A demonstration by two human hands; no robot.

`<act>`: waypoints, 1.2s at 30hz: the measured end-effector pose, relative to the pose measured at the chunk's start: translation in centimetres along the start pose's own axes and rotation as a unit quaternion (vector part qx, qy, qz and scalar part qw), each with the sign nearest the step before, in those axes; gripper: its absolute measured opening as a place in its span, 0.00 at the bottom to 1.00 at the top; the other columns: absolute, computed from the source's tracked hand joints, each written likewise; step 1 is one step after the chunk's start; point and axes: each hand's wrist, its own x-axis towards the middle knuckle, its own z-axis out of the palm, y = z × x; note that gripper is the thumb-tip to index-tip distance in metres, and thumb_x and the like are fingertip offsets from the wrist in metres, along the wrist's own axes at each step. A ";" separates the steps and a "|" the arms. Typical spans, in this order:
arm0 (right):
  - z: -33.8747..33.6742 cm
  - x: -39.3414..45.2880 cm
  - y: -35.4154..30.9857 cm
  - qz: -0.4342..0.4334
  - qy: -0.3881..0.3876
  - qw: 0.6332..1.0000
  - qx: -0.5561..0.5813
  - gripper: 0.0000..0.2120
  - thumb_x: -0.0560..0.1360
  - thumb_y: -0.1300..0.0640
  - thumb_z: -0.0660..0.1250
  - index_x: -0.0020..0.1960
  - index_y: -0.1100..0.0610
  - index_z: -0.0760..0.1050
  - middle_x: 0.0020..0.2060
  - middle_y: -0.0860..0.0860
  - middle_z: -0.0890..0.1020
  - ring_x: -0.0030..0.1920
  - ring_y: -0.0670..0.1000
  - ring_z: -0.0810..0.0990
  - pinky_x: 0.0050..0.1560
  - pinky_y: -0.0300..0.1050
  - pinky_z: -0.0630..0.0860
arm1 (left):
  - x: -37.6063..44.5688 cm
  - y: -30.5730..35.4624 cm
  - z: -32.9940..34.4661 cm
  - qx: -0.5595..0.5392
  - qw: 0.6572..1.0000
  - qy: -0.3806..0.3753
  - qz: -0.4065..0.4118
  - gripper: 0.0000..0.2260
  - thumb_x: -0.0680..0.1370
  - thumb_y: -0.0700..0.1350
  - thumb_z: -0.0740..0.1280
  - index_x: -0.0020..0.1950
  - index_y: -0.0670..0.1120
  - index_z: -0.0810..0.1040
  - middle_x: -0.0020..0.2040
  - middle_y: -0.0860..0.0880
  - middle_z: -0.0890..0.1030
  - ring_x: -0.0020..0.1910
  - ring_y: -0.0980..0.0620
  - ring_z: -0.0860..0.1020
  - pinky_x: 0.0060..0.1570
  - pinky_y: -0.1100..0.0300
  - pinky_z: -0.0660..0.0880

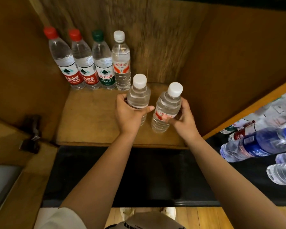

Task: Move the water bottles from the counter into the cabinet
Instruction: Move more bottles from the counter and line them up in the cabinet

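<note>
My left hand [130, 113] grips a white-capped water bottle [139, 91] upright inside the cabinet, just in front of the back row. My right hand [182, 118] holds a second white-capped bottle [168, 104] beside it, tilted slightly right. Against the cabinet's back wall stands a row: two red-capped bottles [64, 60] [85, 61], a green-capped bottle [103, 61] and a white-capped one [121, 61]. Several more bottles, one with a blue label [257, 144], stand on the black counter [139, 176] at the right.
The wooden cabinet shelf [89, 123] has bare board at its left and front. An open cabinet door with a metal hinge [31, 134] is at the left, another door edge [248, 106] at the right. My shoes and wooden floor show below.
</note>
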 end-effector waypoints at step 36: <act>2.1 12.2 -3.3 0.126 0.002 0.992 0.015 0.35 0.72 0.64 0.69 0.73 0.48 0.57 0.70 0.53 0.68 0.70 0.59 0.66 0.63 0.63 0.70 | 9.3 -0.6 5.7 -0.121 0.986 0.070 -0.086 0.17 0.68 0.36 0.73 0.54 0.40 0.74 0.57 0.41 0.78 0.56 0.47 0.76 0.53 0.61 0.75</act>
